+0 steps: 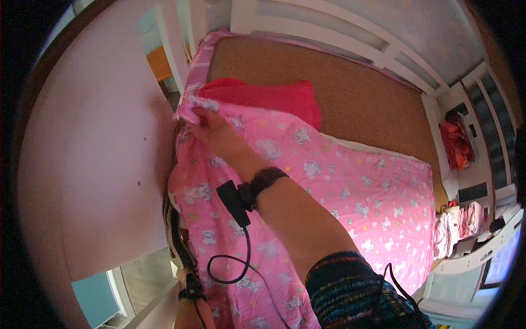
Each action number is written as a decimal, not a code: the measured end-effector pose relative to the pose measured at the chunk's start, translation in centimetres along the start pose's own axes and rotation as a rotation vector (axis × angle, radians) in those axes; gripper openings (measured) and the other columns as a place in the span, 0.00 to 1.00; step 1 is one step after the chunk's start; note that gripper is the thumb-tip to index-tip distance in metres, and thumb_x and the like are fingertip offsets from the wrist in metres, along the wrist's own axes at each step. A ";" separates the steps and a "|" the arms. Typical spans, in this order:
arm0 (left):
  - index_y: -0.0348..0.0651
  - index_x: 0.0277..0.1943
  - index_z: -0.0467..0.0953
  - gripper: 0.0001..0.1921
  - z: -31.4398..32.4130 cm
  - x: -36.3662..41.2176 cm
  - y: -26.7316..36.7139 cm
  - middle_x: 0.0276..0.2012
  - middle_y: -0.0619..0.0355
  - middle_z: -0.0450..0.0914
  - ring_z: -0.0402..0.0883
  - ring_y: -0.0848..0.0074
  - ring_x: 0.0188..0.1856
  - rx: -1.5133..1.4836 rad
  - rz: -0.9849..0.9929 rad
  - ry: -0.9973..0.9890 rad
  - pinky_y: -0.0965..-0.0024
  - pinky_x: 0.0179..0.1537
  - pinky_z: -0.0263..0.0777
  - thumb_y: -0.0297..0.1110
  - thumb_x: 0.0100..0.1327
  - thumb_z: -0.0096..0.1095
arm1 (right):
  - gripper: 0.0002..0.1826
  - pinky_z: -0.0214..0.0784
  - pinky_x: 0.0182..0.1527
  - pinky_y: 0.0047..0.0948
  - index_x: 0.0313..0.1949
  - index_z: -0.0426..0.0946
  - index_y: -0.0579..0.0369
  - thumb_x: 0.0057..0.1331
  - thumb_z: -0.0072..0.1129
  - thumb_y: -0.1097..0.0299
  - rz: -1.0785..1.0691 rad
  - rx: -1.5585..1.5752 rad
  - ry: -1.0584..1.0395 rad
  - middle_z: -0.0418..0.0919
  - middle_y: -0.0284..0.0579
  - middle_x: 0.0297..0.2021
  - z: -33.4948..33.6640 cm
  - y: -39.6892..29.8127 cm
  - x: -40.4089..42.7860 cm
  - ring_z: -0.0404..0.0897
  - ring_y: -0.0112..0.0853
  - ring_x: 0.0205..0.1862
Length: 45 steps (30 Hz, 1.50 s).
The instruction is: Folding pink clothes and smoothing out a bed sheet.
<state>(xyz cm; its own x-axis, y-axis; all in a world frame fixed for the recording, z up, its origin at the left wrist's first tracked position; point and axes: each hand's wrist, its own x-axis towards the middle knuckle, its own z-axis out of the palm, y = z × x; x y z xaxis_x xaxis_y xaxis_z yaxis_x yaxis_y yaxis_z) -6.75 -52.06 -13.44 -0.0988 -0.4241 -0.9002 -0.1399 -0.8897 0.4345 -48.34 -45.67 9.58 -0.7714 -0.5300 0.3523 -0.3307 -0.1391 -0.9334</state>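
My right hand (207,123) reaches across the bed and grips the bunched corner of a pink quilt or sheet (312,168) printed with pale animals. The hand is slightly blurred. Beneath and beyond that corner lies a red pillow or folded cloth (283,96). The pink cloth covers the near part of a brown woven mattress surface (361,98). Low at the left, by the bed's edge, is my left hand (181,274), close to the pink cloth; its fingers are mostly hidden. Both wrists wear black straps with cabled devices.
A pale panel (102,164) with small holes rises along the left side of the bed. White bed rails (320,45) run along the far side. Folded clothes (448,230) are stacked at the right end, with a red and orange cloth (457,142) above them. Black cables hang over the pink cloth.
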 end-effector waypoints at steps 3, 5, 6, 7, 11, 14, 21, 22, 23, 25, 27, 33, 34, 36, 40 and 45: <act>0.40 0.30 0.77 0.11 0.3 -0.1 0.1 0.24 0.57 0.77 0.76 0.70 0.26 0.002 -0.001 -0.006 0.66 0.27 0.69 0.35 0.59 0.49 | 0.18 0.68 0.44 0.36 0.48 0.67 0.57 0.58 0.52 0.69 0.017 -0.023 0.053 0.75 0.53 0.39 0.0 0.2 -1.5 0.76 0.40 0.41; 0.40 0.30 0.77 0.11 0.4 -0.1 0.1 0.24 0.57 0.77 0.76 0.70 0.26 0.007 0.000 -0.008 0.66 0.27 0.69 0.35 0.59 0.49 | 0.17 0.67 0.45 0.30 0.48 0.70 0.57 0.58 0.53 0.73 0.288 -0.027 0.105 0.75 0.46 0.39 -1.6 0.0 -2.4 0.74 0.32 0.42; 0.39 0.30 0.77 0.11 0.6 -0.1 0.2 0.24 0.57 0.77 0.76 0.70 0.26 0.010 0.004 -0.010 0.66 0.28 0.69 0.35 0.59 0.49 | 0.16 0.67 0.45 0.29 0.47 0.71 0.57 0.58 0.53 0.74 0.383 -0.064 0.136 0.75 0.44 0.39 -2.5 -0.1 -2.8 0.74 0.30 0.42; 0.39 0.30 0.77 0.11 0.8 0.0 0.2 0.24 0.57 0.77 0.76 0.70 0.26 0.016 0.004 -0.014 0.66 0.28 0.69 0.35 0.59 0.49 | 0.15 0.67 0.45 0.29 0.45 0.72 0.57 0.58 0.53 0.73 0.385 -0.180 0.182 0.75 0.43 0.38 -4.1 -0.1 -3.4 0.74 0.30 0.42; 0.39 0.30 0.77 0.11 1.7 0.4 0.4 0.24 0.57 0.78 0.76 0.70 0.26 0.033 0.013 -0.038 0.66 0.28 0.69 0.35 0.59 0.49 | 0.09 0.68 0.41 0.32 0.38 0.75 0.58 0.58 0.51 0.72 0.292 -0.403 0.457 0.78 0.47 0.34 -14.0 0.8 -6.1 0.77 0.34 0.39; 0.39 0.30 0.77 0.11 2.4 0.4 0.6 0.24 0.57 0.78 0.76 0.70 0.27 0.043 0.034 -0.034 0.66 0.28 0.69 0.36 0.59 0.49 | 0.09 0.68 0.40 0.34 0.37 0.75 0.57 0.59 0.50 0.71 0.237 -0.914 0.674 0.78 0.53 0.32 -22.9 2.6 -9.2 0.78 0.41 0.38; 0.39 0.30 0.77 0.11 6.3 1.2 0.4 0.24 0.57 0.78 0.77 0.70 0.27 0.159 0.074 -0.036 0.66 0.28 0.69 0.36 0.59 0.49 | 0.19 0.64 0.49 0.39 0.46 0.71 0.58 0.62 0.46 0.58 0.794 -1.236 -0.123 0.71 0.55 0.46 -33.0 3.3 -12.6 0.71 0.41 0.48; 0.39 0.30 0.77 0.11 6.9 1.4 0.5 0.24 0.57 0.78 0.77 0.70 0.27 0.164 0.077 -0.035 0.66 0.28 0.69 0.36 0.59 0.49 | 0.21 0.62 0.51 0.40 0.48 0.70 0.58 0.62 0.46 0.56 0.776 -1.314 -0.292 0.70 0.56 0.49 -32.9 3.1 -12.5 0.70 0.40 0.51; 0.39 0.30 0.77 0.11 7.0 1.4 0.4 0.24 0.57 0.78 0.77 0.70 0.27 0.172 0.083 -0.028 0.66 0.28 0.69 0.36 0.59 0.49 | 0.23 0.61 0.53 0.41 0.50 0.69 0.59 0.63 0.45 0.54 0.687 -1.287 -0.345 0.68 0.56 0.52 -32.5 3.1 -12.4 0.69 0.40 0.53; 0.39 0.30 0.77 0.11 7.6 1.5 0.5 0.24 0.57 0.78 0.77 0.70 0.27 0.182 0.087 -0.016 0.66 0.28 0.69 0.36 0.59 0.49 | 0.25 0.58 0.56 0.42 0.50 0.70 0.57 0.61 0.48 0.51 0.752 -1.369 -0.209 0.68 0.57 0.52 -31.8 3.8 -12.5 0.65 0.43 0.56; 0.39 0.30 0.77 0.11 7.8 1.5 0.4 0.24 0.57 0.78 0.77 0.70 0.27 0.192 0.083 -0.009 0.66 0.28 0.69 0.36 0.59 0.49 | 0.27 0.55 0.58 0.42 0.47 0.72 0.57 0.59 0.49 0.47 0.766 -1.337 -0.056 0.70 0.54 0.50 -31.8 5.3 -13.0 0.64 0.43 0.57; 0.39 0.30 0.77 0.11 7.3 1.2 0.7 0.25 0.57 0.78 0.77 0.70 0.27 0.194 0.080 0.011 0.66 0.29 0.69 0.36 0.59 0.50 | 0.24 0.64 0.49 0.40 0.35 0.76 0.59 0.56 0.51 0.47 0.721 -1.443 0.106 0.76 0.49 0.42 -33.2 7.8 -13.4 0.73 0.44 0.49; 0.39 0.30 0.77 0.11 7.2 1.0 0.7 0.25 0.57 0.78 0.77 0.70 0.27 0.188 0.083 0.016 0.66 0.29 0.69 0.36 0.59 0.50 | 0.22 0.66 0.47 0.39 0.35 0.76 0.58 0.56 0.51 0.50 0.798 -1.346 0.200 0.77 0.49 0.41 -33.4 7.2 -13.3 0.74 0.44 0.47; 0.39 0.31 0.77 0.11 6.9 0.9 0.7 0.25 0.57 0.78 0.77 0.70 0.28 0.187 0.078 0.019 0.66 0.29 0.69 0.37 0.59 0.50 | 0.19 0.68 0.44 0.38 0.34 0.76 0.58 0.56 0.51 0.54 0.884 -1.182 0.381 0.77 0.49 0.39 -33.2 5.7 -12.9 0.76 0.44 0.44; 0.39 0.31 0.77 0.12 6.5 0.6 0.7 0.25 0.57 0.78 0.77 0.70 0.28 0.173 0.076 0.023 0.66 0.29 0.69 0.37 0.59 0.50 | 0.14 0.70 0.41 0.35 0.35 0.77 0.58 0.57 0.50 0.60 0.827 -1.263 0.472 0.79 0.50 0.35 -33.4 3.7 -12.0 0.78 0.41 0.39; 0.39 0.31 0.77 0.12 5.8 0.4 0.6 0.25 0.57 0.78 0.77 0.70 0.28 0.163 0.073 0.023 0.66 0.29 0.69 0.37 0.59 0.50 | 0.13 0.69 0.37 0.31 0.41 0.74 0.58 0.58 0.52 0.67 0.759 -0.397 0.791 0.79 0.45 0.36 -35.8 5.5 -11.2 0.77 0.32 0.36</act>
<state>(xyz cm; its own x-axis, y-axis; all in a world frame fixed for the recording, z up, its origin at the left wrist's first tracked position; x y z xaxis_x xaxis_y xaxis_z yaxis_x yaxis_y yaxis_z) -12.60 -51.82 -13.40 -0.0925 -0.4918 -0.8658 -0.2916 -0.8180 0.4958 -61.03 -10.53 2.98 -0.9218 0.3239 -0.2131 0.3226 0.3358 -0.8850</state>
